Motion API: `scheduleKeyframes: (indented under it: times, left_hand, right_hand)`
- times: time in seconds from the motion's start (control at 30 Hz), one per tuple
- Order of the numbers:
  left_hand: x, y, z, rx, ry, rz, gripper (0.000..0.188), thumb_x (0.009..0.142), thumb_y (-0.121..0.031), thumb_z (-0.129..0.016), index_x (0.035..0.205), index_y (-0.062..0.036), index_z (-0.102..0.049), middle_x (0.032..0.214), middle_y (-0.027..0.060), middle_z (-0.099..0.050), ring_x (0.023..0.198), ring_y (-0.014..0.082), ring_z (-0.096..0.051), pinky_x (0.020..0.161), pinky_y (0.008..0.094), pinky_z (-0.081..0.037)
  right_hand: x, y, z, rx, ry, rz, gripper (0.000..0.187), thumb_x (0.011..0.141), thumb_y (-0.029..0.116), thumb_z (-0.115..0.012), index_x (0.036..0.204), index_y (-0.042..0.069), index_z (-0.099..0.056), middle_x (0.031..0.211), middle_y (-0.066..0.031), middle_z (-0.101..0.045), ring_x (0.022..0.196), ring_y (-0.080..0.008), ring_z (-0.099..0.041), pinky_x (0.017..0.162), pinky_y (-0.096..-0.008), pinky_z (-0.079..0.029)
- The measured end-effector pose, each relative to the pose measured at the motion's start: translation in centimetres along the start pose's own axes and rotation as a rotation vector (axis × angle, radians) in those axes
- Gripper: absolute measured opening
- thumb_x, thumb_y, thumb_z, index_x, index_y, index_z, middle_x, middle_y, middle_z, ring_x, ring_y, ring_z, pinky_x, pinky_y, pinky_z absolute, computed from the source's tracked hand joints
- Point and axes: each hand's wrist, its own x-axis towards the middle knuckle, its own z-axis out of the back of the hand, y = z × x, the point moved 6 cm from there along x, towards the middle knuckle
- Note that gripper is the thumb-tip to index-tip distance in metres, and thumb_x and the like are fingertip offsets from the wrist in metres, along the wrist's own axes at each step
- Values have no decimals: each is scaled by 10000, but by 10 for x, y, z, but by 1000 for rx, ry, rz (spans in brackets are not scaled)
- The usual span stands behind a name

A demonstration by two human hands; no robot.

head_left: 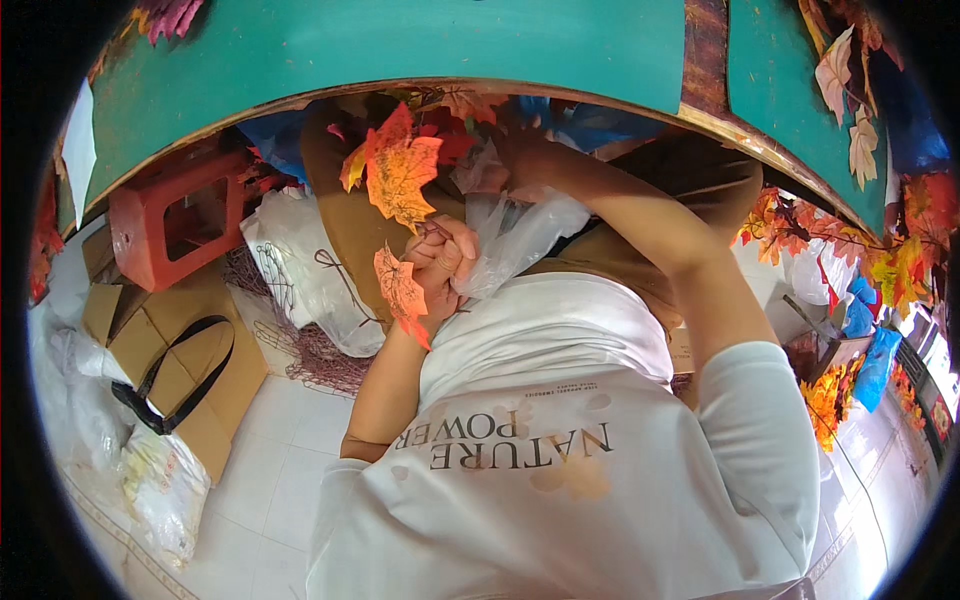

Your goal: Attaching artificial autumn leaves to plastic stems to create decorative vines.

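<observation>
My left hand (443,262) is closed in a pinch in front of my lap, with artificial maple leaves at its fingers. One orange-yellow maple leaf (400,170) stands up above the fingertips. A smaller orange maple leaf (400,292) hangs beside the back of the hand. My right hand (520,152) reaches in under the table edge, next to a clear plastic bag (520,230) lying on my lap. Shadow and the table hide its fingers, so their grip does not show. More red and orange leaves (455,125) lie just beyond, under the edge.
A green tabletop (450,45) with a curved wooden edge overhangs my lap. To the left are a red plastic stool (180,220), a cardboard box (190,350) with a black strap, and white plastic bags (310,265). Leaf garlands (800,225) and blue bags (878,368) stand at the right.
</observation>
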Motion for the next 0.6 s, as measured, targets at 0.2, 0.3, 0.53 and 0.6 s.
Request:
scheduleKeyframes:
  times: [0.2,0.3,0.53,0.6]
  left_hand:
    - [-7,2,5,130,33,-31,203,908,-244,-541,832,-58,-508,577,-10,-398,499,57,-338,449,194,-246]
    - [-10,4,5,114,34,24,214,911,-255,-535,837,-55,-516,577,-8,-395,508,61,-338,461,202,-245]
    - [-16,0,-5,179,65,39,219,932,-244,-490,819,-57,-500,540,-18,-372,462,52,-302,428,202,-206]
    - [-15,-2,-15,74,85,28,209,921,-228,-509,795,-65,-477,530,-21,-363,441,45,-280,420,199,-198]
  right_hand:
    - [-5,4,-86,-76,518,321,535,665,366,-747,1130,139,-613,1171,-79,-556,1212,-274,-427,919,-431,-401]
    - [-8,-24,-71,107,372,2,232,731,304,-669,912,160,-693,970,-41,-640,1066,-249,-533,838,-405,-425]
    - [-75,-82,92,205,-532,-186,110,738,166,-616,806,167,-703,855,-58,-665,854,-260,-599,726,-382,-475]
    - [-98,-101,124,336,-747,-271,107,734,133,-623,806,149,-700,800,-74,-651,814,-289,-590,726,-381,-477]
